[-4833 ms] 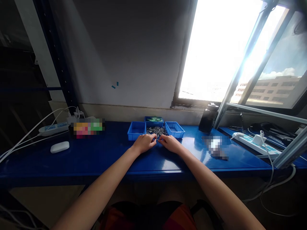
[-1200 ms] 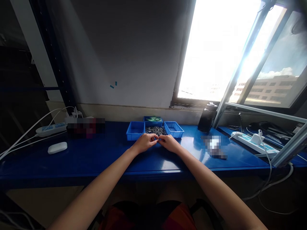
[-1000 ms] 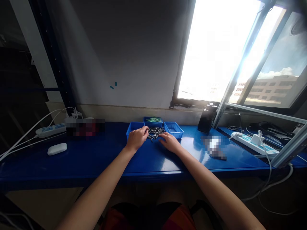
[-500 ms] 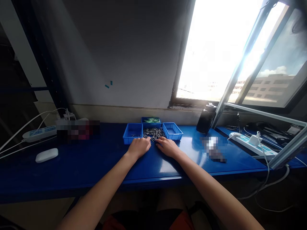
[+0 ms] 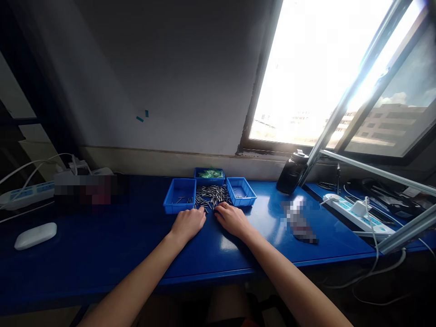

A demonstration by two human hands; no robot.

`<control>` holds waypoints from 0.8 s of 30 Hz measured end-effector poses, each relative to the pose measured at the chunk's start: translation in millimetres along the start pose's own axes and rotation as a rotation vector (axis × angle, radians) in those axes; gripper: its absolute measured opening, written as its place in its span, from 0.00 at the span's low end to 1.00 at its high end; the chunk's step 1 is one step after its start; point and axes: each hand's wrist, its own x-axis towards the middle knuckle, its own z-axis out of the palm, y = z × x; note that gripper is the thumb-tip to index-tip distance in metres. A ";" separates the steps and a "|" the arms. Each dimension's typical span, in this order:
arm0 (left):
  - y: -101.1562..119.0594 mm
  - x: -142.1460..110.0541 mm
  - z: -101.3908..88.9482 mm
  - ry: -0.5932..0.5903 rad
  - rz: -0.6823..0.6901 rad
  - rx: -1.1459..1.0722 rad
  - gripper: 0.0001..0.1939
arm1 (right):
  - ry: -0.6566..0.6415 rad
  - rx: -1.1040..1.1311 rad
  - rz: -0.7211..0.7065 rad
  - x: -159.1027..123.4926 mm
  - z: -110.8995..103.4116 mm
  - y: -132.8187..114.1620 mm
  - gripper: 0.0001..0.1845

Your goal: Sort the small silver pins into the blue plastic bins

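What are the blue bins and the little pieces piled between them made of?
Blue bins: probably smooth moulded plastic, given their ribbed walls and soft sheen. Little pieces: likely shiny metal, judging by bright glints, though dark parts leave doubt.

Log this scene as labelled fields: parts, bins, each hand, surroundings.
Parts: pile of small, thin, dark metallic pieces on the glossy blue table
Bins: left blue rectangular plastic bin, a few pieces inside; right blue rectangular plastic bin; rear blue rectangular plastic bin, green contents
Left hand: fingers curled, near the pile; any held piece hidden
Right hand: fingertips at the pile's near edge; grip unclear
Surroundings: black cylindrical bottle, right; white rounded case, left
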 end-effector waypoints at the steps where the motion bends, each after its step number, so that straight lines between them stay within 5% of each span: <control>1: 0.0 -0.2 -0.1 0.003 0.003 -0.006 0.17 | 0.005 0.000 0.014 -0.4 0.2 -0.3 0.17; 18: 2.3 -2.0 1.3 0.034 0.171 -0.036 0.18 | 0.134 0.115 -0.058 5.8 16.4 11.5 0.13; 24: 1.4 7.0 3.3 0.034 0.308 0.034 0.14 | 0.067 0.113 -0.165 18.9 11.4 21.5 0.13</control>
